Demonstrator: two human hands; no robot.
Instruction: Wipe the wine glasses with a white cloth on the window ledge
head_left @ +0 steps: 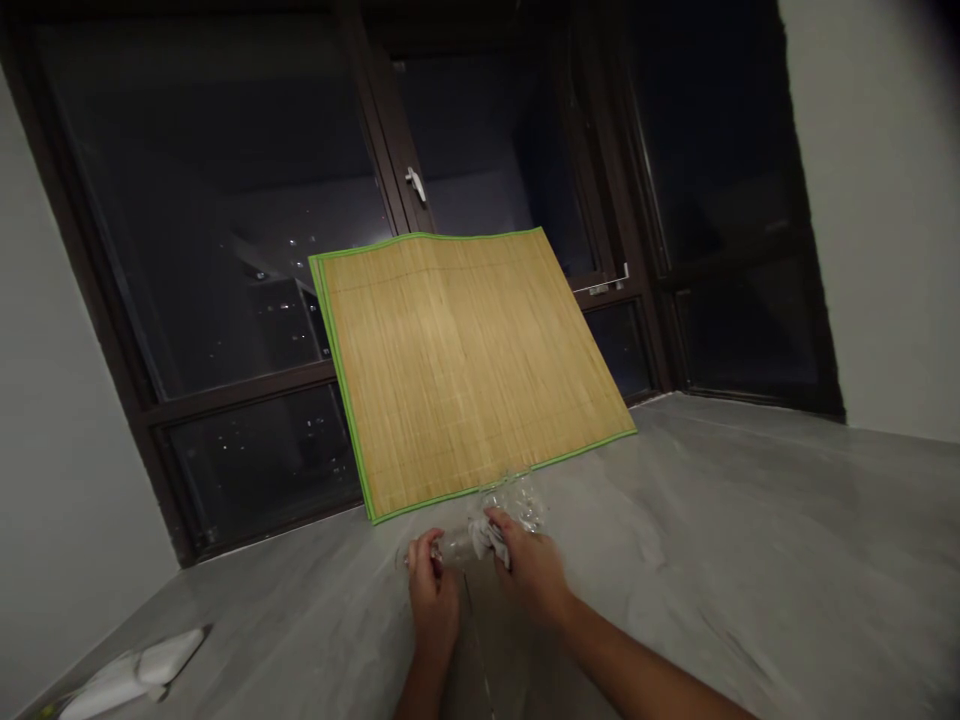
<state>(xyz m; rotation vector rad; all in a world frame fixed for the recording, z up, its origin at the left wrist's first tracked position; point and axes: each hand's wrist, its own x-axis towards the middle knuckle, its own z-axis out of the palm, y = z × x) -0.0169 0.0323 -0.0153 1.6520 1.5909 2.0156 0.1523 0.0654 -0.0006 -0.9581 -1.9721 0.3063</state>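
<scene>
In the head view, clamps the left hand around 1 end of a clear cylindrical vessel and pinches a crumpled white cloth against the other with the right hand. Holds both sideways over the gray ledge, near a green-edged bamboo mat.

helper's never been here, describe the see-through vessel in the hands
Find the tan, green-edged slatted mat before the dark brown window frame. Just below its bottom edge, the left hand holds a clear cylindrical vessel sideways. Unlike the clear pieces behind, it meets a crumpled whitish cloth in the right hand.
</scene>
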